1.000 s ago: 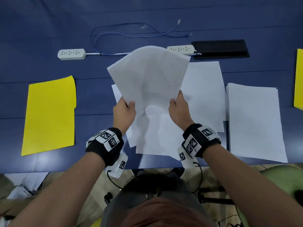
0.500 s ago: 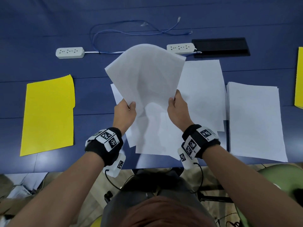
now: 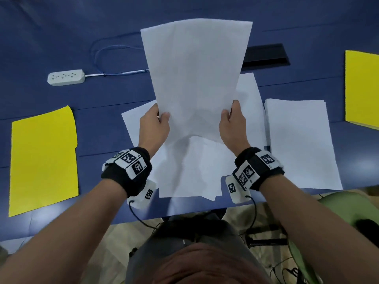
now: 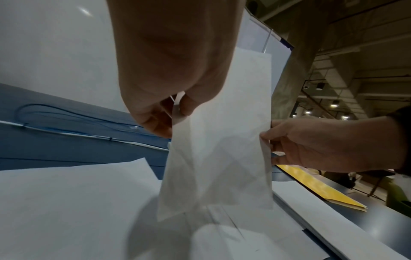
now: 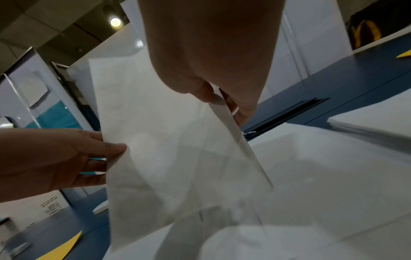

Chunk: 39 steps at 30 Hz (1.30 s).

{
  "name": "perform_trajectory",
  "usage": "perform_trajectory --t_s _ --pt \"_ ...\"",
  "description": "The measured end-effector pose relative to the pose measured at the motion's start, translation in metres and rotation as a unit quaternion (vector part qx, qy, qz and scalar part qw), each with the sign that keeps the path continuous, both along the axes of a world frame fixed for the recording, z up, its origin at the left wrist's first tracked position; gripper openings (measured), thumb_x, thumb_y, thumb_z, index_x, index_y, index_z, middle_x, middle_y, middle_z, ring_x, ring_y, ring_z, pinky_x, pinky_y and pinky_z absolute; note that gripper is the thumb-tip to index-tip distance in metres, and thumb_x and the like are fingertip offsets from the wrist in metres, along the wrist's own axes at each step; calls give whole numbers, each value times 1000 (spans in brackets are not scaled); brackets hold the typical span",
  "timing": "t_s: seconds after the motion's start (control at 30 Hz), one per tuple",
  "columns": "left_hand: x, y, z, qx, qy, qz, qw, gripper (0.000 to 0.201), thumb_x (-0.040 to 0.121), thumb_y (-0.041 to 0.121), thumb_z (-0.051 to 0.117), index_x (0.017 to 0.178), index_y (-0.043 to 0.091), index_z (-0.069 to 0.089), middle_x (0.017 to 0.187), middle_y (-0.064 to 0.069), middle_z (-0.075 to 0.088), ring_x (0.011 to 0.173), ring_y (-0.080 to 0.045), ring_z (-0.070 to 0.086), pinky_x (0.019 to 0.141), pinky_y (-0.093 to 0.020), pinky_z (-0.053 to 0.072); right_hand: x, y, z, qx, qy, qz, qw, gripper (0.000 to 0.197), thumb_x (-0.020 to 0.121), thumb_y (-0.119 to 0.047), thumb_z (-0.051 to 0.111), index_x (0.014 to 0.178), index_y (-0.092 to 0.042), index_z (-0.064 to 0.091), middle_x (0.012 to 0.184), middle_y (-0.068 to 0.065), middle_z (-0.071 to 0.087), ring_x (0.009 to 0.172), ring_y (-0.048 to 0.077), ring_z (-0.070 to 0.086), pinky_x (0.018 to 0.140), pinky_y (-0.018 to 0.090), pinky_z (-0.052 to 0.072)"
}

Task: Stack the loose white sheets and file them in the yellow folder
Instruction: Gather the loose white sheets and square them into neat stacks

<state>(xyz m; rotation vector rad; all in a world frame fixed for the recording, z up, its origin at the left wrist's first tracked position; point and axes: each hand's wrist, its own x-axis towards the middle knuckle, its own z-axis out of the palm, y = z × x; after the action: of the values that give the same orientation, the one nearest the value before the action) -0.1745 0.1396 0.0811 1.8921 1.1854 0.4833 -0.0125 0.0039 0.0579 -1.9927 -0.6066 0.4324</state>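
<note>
Pinching the sheets (image 3: 194, 78) at their side edges, our left hand (image 3: 153, 128) and right hand (image 3: 233, 126) hold them upright above the table (image 3: 41, 37), thumbs in front. They look white, thin, slightly translucent. More sheets (image 3: 190, 171) lie below; a yellow folder (image 3: 43, 160) lies flat to the left.

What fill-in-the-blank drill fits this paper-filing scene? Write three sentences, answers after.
1. The lifted white sheets are held by ____ hands.
2. The yellow folder beside the left hand lies ____.
3. The neat paper stack lies beside the ____ hand.

Answers: both; closed; right
</note>
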Motion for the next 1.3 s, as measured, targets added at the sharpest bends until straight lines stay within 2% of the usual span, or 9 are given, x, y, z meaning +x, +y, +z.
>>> perform_trajectory --t_s 0.13,0.23,0.4,0.53,0.63,0.77,0.87,1.1,1.3 --pt "33 -8 -1 -13 -8 -35 999 16 95 22 53 98 7 58 93 -14 64 69 -15 49 67 -25 45 30 -29 10 1 -19 -37 999 12 97 -6 34 87 -13 32 68 -8 32 53 5 32 51 17 29" --pt "64 -24 -6 -38 -4 -70 997 14 95 22 56 99 9 58 93 -15 64 72 -19 52 71 -30 47 56 -58 9 -5 -8 -76 997 10 97 -6 34 99 -11 43 80 -10 47 64 0 42 61 16 36" --pt "120 -68 -23 -73 24 -136 988 23 95 24 59 90 3 50 80 -9 52 72 -19 46 66 -30 42 99 -113 -2 -37 19 -139 989 31 96 -3 33 124 -3 46 92 1 55 74 11 49 59 10 39" --pt "163 -103 -38 -103 57 -177 977 26 93 24 62 79 12 44 77 -2 48 69 -19 44 64 -31 43 130 -153 -17 -69 31 -180 981 38 96 -3 33 132 -6 42 101 4 57 83 16 53 67 20 40" --pt "192 -124 -52 -149 75 -197 966 21 93 22 61 90 3 52 77 -4 52 63 -20 53 69 -38 55 153 -179 -30 -103 34 -204 973 41 96 -4 33 137 -7 40 110 5 57 94 21 54 75 22 38" --pt "220 -148 -64 -205 111 -224 946 21 98 17 56 110 0 54 91 -12 63 59 -16 64 50 -14 48 178 -207 -52 -153 36 -235 959 44 93 -8 35 136 -9 41 119 16 61 105 34 58 89 40 47" --pt "236 -163 -73 -230 135 -232 935 20 98 19 56 108 3 54 107 -15 66 61 -15 69 47 -11 45 192 -221 -63 -176 50 -242 953 48 89 -9 36 136 -10 43 118 15 61 108 35 57 97 48 45" --pt "257 -184 -85 -229 159 -257 925 12 96 15 59 95 8 50 97 -23 70 59 -19 67 64 -30 59 214 -239 -80 -230 53 -261 936 49 83 -4 38 129 -15 51 119 11 62 112 35 55 99 51 42" --pt "262 -198 -91 -251 156 -265 918 15 93 12 65 92 17 50 98 -21 69 59 -16 67 54 -19 55 216 -250 -88 -240 39 -271 931 47 84 0 40 128 -10 51 126 14 56 118 36 50 101 50 39"
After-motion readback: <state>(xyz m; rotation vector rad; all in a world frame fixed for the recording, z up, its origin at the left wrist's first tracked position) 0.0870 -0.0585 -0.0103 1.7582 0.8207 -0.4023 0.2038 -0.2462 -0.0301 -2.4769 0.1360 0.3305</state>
